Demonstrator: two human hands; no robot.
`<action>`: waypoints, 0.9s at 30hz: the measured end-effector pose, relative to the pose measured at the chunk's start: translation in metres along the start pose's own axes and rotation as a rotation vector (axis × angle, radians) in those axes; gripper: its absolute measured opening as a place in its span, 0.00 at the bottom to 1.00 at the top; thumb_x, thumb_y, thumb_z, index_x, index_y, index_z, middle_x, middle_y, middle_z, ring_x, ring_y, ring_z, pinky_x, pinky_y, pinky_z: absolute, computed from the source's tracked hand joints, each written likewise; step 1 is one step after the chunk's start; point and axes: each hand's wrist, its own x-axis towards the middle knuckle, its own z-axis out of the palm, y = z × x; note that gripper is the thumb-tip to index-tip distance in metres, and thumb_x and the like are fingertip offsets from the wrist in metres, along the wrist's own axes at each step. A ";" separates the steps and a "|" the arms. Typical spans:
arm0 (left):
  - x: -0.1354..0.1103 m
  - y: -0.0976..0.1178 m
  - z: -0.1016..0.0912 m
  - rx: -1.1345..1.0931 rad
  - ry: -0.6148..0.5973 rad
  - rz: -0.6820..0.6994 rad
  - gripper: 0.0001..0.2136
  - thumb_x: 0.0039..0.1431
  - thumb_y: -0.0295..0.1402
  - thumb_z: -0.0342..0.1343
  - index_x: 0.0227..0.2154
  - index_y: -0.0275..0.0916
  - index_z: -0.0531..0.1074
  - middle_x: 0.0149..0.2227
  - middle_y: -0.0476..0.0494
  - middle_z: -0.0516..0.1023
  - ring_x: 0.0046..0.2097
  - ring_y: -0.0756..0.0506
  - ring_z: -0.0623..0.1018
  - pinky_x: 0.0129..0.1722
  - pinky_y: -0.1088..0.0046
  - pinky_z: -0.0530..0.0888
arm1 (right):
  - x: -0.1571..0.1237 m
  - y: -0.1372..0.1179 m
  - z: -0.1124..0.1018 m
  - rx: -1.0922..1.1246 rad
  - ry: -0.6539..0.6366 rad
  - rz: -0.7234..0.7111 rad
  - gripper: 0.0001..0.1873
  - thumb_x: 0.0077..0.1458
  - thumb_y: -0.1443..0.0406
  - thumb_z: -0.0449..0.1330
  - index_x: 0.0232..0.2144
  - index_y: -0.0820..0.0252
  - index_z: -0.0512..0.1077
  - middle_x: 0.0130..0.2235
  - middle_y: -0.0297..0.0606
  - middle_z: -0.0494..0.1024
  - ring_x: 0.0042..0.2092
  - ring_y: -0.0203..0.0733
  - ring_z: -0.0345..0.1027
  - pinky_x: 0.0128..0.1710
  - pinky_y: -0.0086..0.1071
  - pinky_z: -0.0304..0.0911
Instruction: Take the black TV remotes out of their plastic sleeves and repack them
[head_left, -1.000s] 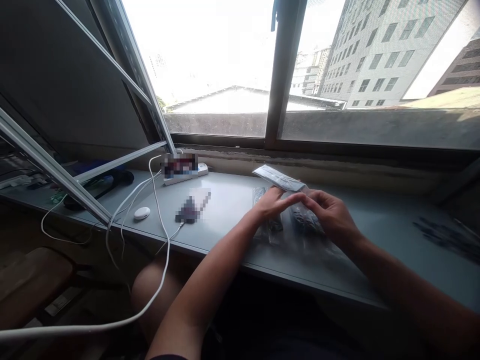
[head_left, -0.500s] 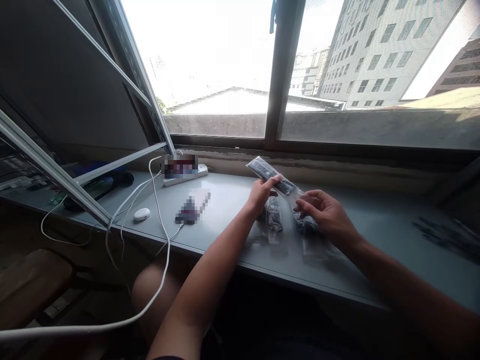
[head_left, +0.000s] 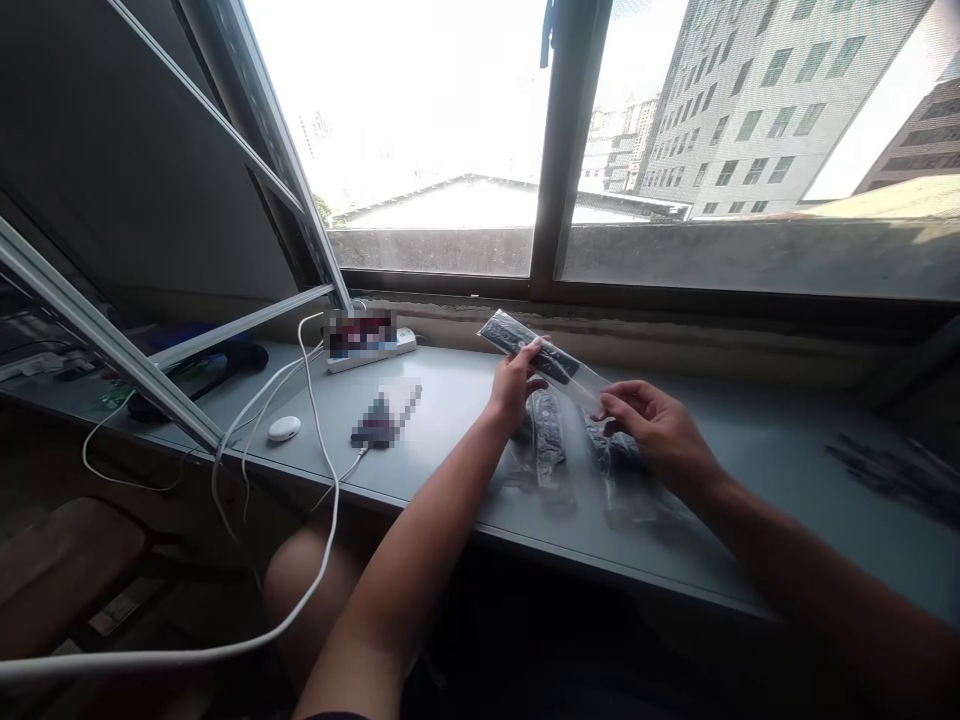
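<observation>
Above the table, a clear plastic bag (head_left: 592, 386) holding a long dark item (head_left: 556, 363), possibly a remote control, is stretched between both hands. My left hand (head_left: 516, 385) is closed on the filled part, its thumb on top. The fingers of my right hand (head_left: 646, 420) pinch the bag's loose right end. Below them on the table lies a bagged dark item (head_left: 549, 440). More dark items in clear bags (head_left: 619, 455) lie partly hidden under my right hand.
Left of my arm lie a blurred-out phone-like device (head_left: 382, 415) with a cable and a round white case (head_left: 284, 430). A power strip (head_left: 371, 350) stands behind. A white cable (head_left: 330, 500) hangs over the table edge. Dark strips (head_left: 892, 475) lie far right.
The bag has shifted slightly left, together with my left hand. The dark item sits farther from my right fingers, and more clear plastic shows between the hands.
</observation>
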 end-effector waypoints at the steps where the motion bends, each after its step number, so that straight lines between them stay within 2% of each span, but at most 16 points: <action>1: 0.000 0.000 0.000 -0.012 0.001 0.000 0.20 0.61 0.47 0.70 0.52 0.41 0.86 0.50 0.41 0.86 0.43 0.46 0.82 0.32 0.75 0.68 | 0.000 0.000 0.000 0.002 0.002 0.002 0.28 0.55 0.40 0.77 0.43 0.54 0.82 0.37 0.40 0.86 0.37 0.48 0.81 0.39 0.42 0.81; 15: 0.003 -0.004 -0.003 -0.053 -0.001 0.010 0.22 0.61 0.47 0.71 0.54 0.43 0.85 0.53 0.40 0.87 0.46 0.45 0.84 0.36 0.75 0.72 | -0.001 -0.002 0.000 0.003 0.005 -0.007 0.27 0.56 0.40 0.78 0.43 0.53 0.82 0.38 0.41 0.86 0.39 0.50 0.81 0.39 0.42 0.81; 27: 0.002 0.001 0.000 -0.107 0.058 -0.014 0.20 0.60 0.45 0.72 0.51 0.40 0.84 0.52 0.39 0.87 0.45 0.46 0.84 0.37 0.75 0.75 | -0.001 -0.001 -0.001 0.026 0.038 -0.010 0.25 0.58 0.43 0.78 0.44 0.53 0.82 0.36 0.39 0.85 0.35 0.46 0.77 0.40 0.41 0.77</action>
